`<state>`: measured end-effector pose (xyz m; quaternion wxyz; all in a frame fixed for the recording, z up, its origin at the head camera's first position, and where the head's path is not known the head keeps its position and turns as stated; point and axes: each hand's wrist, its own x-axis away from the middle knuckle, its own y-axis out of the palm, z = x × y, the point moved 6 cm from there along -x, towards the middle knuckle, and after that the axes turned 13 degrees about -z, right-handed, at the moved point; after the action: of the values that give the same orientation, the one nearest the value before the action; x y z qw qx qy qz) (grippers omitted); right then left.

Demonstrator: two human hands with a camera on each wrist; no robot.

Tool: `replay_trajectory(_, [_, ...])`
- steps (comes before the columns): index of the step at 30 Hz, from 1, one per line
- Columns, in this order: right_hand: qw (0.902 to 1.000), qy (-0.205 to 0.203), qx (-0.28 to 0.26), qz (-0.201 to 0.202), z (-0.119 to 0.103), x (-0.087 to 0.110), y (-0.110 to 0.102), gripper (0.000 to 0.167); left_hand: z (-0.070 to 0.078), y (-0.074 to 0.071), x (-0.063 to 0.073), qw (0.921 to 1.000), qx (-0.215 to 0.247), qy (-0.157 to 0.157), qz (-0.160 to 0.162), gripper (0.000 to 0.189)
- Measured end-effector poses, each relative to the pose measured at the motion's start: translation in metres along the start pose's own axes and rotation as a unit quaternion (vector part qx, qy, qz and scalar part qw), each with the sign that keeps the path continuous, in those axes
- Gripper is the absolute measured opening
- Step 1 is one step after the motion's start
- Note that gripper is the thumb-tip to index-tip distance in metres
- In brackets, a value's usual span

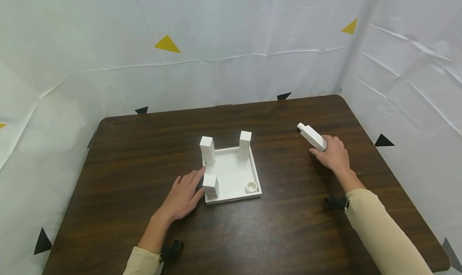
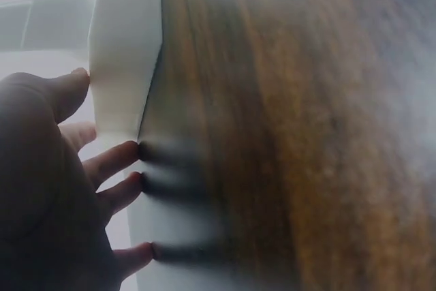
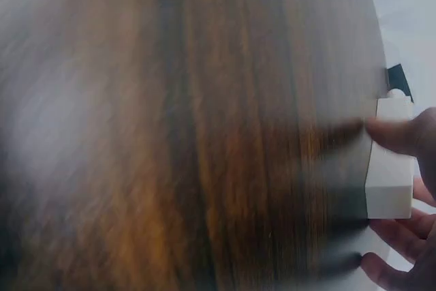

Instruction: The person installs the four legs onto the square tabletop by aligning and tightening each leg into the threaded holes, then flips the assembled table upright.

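A white square tabletop with raised edges [image 1: 234, 168], underside up, lies mid-table. Three white square legs stand upright at its corners: a back left leg [image 1: 207, 147], a back right leg [image 1: 245, 142] and a near left leg [image 1: 211, 185]. The near right corner has a bare round socket [image 1: 251, 187]. My left hand [image 1: 183, 196] touches the left edge with spread, fairly straight fingers, its thumb by the near left leg. Off to the right, my right hand [image 1: 335, 153] holds a fourth white leg [image 1: 312, 137] between thumb and fingers, its narrow round end pointing away to the left.
Everything lies on a dark wood table [image 1: 151, 146]. White sheeting [image 1: 231, 30] with yellow and black triangles hangs behind and along both sides. A dark strap [image 1: 335, 202] is on the right wrist, another dark strap [image 1: 172, 251] on the left.
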<state>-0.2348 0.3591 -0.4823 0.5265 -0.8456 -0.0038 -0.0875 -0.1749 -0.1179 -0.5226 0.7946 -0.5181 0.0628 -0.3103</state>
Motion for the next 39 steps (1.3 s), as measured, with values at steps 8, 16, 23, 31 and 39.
replay_trajectory(8, [0.9991, 0.009, -0.033, 0.024, 0.004, -0.004, 0.001, 0.05, 0.001, 0.002, -0.002, 0.9999, -0.007, -0.01, -0.001, 0.064])
replay_trajectory(16, [0.9766, -0.111, -0.135, 0.125, -0.017, 0.004, -0.019, 0.042, 0.003, -0.001, -0.002, 0.9999, -0.004, -0.008, 0.007, 0.064])
replay_trajectory(23, [0.9288, -0.227, -0.279, 0.09, -0.066, 0.017, -0.032, 0.039, 0.001, -0.004, -0.002, 0.9999, 0.008, -0.009, 0.0, 0.064])
replay_trajectory(31, [0.8578, -0.369, -0.355, -0.049, -0.142, 0.051, -0.009, 0.033, 0.001, 0.0, -0.003, 0.9995, 0.029, -0.006, -0.007, 0.064])
replay_trajectory(39, [0.8513, -0.381, -0.314, -0.178, -0.173, 0.073, 0.033, 0.037, 0.001, -0.004, -0.002, 0.9994, 0.033, 0.002, -0.009, 0.066])
